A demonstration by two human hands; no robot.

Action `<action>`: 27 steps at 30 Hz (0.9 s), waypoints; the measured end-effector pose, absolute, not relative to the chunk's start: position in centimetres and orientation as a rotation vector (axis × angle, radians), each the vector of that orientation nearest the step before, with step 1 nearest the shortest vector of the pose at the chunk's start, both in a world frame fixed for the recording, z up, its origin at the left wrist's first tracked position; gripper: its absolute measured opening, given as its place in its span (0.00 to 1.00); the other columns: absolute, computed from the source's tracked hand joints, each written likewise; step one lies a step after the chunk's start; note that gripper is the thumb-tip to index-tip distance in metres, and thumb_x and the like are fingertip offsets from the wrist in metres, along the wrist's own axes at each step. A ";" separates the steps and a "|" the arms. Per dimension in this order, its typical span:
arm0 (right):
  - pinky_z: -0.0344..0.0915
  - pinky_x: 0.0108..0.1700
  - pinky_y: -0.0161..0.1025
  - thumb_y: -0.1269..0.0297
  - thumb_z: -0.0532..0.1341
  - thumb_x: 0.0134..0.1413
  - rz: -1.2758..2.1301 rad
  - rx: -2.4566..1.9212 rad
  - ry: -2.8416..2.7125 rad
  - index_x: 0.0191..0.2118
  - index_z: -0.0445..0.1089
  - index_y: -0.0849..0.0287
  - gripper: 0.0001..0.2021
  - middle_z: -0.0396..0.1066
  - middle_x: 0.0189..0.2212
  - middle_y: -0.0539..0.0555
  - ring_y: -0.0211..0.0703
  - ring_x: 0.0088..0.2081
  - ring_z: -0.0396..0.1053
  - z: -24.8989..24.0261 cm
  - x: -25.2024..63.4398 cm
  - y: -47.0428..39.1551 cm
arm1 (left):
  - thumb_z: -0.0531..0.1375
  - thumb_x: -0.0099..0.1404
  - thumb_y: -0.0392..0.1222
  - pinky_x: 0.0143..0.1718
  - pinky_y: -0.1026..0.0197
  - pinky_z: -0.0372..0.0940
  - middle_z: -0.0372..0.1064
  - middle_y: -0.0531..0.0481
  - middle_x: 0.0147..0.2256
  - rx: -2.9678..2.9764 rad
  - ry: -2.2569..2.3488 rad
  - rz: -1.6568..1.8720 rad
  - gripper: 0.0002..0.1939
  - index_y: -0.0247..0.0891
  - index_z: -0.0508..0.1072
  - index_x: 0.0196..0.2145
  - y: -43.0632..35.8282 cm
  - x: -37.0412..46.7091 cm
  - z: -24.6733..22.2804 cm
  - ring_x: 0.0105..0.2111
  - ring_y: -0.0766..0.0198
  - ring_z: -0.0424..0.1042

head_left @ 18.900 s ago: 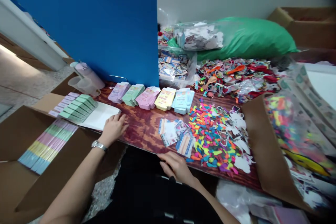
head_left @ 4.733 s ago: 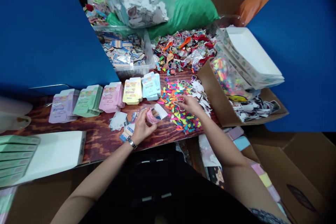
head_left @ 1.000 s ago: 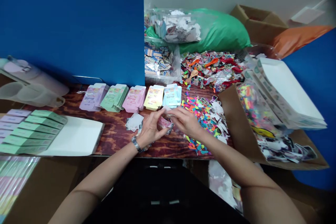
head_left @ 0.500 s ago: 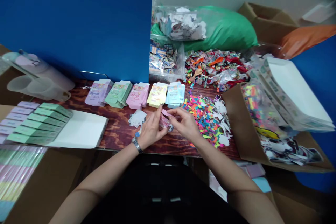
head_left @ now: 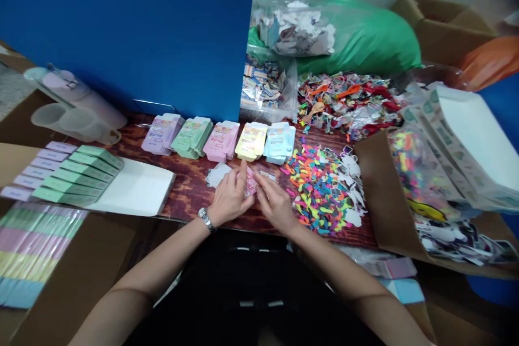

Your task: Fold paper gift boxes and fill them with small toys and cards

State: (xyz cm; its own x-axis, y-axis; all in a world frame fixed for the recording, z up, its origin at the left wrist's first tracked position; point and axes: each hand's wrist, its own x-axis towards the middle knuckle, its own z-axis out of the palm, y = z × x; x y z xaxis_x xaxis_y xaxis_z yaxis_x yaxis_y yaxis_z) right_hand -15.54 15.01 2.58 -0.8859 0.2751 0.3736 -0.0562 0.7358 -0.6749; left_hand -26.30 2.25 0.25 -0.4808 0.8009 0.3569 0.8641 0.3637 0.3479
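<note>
A small pink carton (head_left: 250, 183) is between my two hands, just in front of a row of flat card stacks. My left hand (head_left: 230, 197), with a watch on the wrist, grips the carton from the left, fingers pointing away from me. On its other side my right hand (head_left: 276, 204) has its fingertips pressed against the edge. Small whitish cut-out pieces (head_left: 218, 175) lie left of the carton, partly behind my left hand. Behind are purple (head_left: 162, 134), green (head_left: 192, 138), pink (head_left: 221, 141), yellow (head_left: 251, 141) and blue (head_left: 279, 143) carton stacks.
Colourful balloons (head_left: 316, 186) lie heaped on the right, beside white cut-outs (head_left: 352, 184). Past them stands a cardboard box (head_left: 373, 189). Filled purple and green cartons (head_left: 77, 178) sit in a white tray (head_left: 141, 189) on the left. A blue panel (head_left: 162, 38) rises behind.
The view has shifted, so the scene sits slightly further right. My right fingers have moved from pinching the carton's raised top to lying straighter along its right side.
</note>
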 end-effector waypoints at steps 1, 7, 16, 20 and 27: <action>0.64 0.63 0.42 0.65 0.50 0.69 1.060 -0.173 -2.489 0.66 0.59 0.57 0.22 0.63 0.59 0.54 0.40 0.59 0.64 2.7 -15.6 15.1 | 0.56 0.63 0.46 0.45 0.52 0.65 0.60 0.34 0.51 -1.522 -2.491 -0.751 0.49 0.31 0.29 0.69 1.9 -26.3 0.4 0.46 0.49 0.65; 0.63 0.62 0.42 0.60 0.52 0.68 0.976 -0.142 -2.522 0.65 0.59 0.58 0.23 0.64 0.57 0.56 0.42 0.58 0.63 3.3 -17.9 17.2 | 0.56 0.66 0.55 0.40 0.54 0.63 0.64 0.37 0.47 -1.246 -2.633 -0.415 0.45 0.33 0.38 0.70 -3.6 -27.9 1.3 0.41 0.51 0.65; 0.44 0.67 0.61 0.49 0.58 0.62 0.280 -0.020 -3.141 0.69 0.51 0.63 0.36 0.42 0.68 0.62 0.60 0.68 0.42 1.6 -31.3 16.7 | 0.52 0.67 0.58 0.33 0.51 0.61 0.65 0.34 0.41 -0.698 -2.920 0.230 0.39 0.30 0.51 0.68 -12.9 -31.0 -0.8 0.38 0.45 0.64; 0.42 0.66 0.62 0.50 0.54 0.65 0.157 -0.021 -3.217 0.66 0.57 0.63 0.30 0.54 0.63 0.63 0.59 0.65 0.46 0.9 -32.9 15.0 | 0.53 0.65 0.63 0.40 0.46 0.62 0.66 0.31 0.45 -0.681 -2.861 0.131 0.42 0.29 0.54 0.66 -12.9 -31.3 -0.6 0.41 0.43 0.65; 0.54 0.60 0.57 0.45 0.53 0.64 0.196 -0.047 -3.182 0.64 0.60 0.56 0.29 0.60 0.60 0.61 0.58 0.57 0.56 2.2 -33.9 16.6 | 0.56 0.68 0.51 0.54 0.45 0.60 0.64 0.31 0.51 -0.975 -2.535 -0.434 0.32 0.27 0.60 0.62 -8.4 -32.9 1.2 0.52 0.46 0.63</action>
